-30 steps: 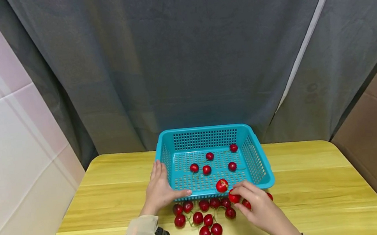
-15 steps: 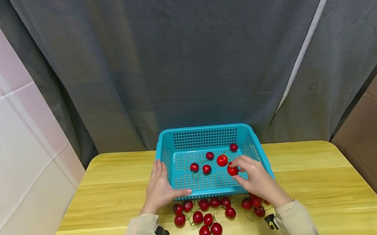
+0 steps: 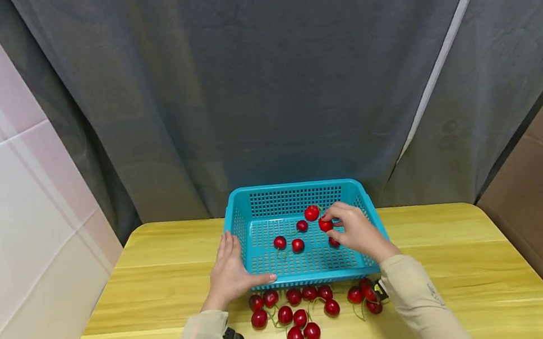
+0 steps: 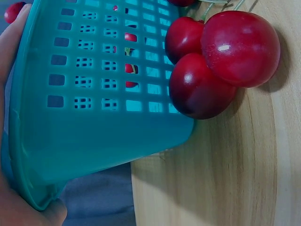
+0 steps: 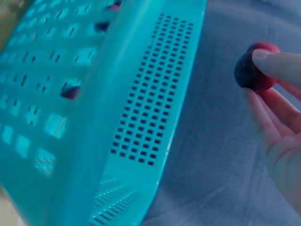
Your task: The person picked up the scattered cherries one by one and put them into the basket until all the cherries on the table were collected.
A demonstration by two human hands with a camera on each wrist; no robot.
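Observation:
My right hand (image 3: 355, 230) pinches a bright red cherry (image 3: 325, 224) between thumb and fingers, above the right part of a turquoise plastic basket (image 3: 310, 276). Just ahead of it hangs a second cherry (image 3: 312, 213); how the two connect cannot be made out. In the right wrist view, dark red fruit (image 5: 256, 70) sits at the fingertips, over the rim's level. My left hand (image 3: 230, 270) rests on the basket's front left corner, thumb along the front rim, fingers straight along the left side. Several cherries lie in the basket, among them one (image 3: 298, 245); the right hand partly covers another.
Several cherries with green stems lie on the wooden table (image 3: 467, 270) before the basket, including a middle group (image 3: 300, 317) and a right cluster (image 3: 368, 293) beneath the right sleeve. A grey curtain (image 3: 265, 79) hangs close behind the basket.
From the basket's front edge, my right hand has moved forward over its inside, carrying the pinched cherry and the one ahead of it. The left hand and basket have stayed in place.

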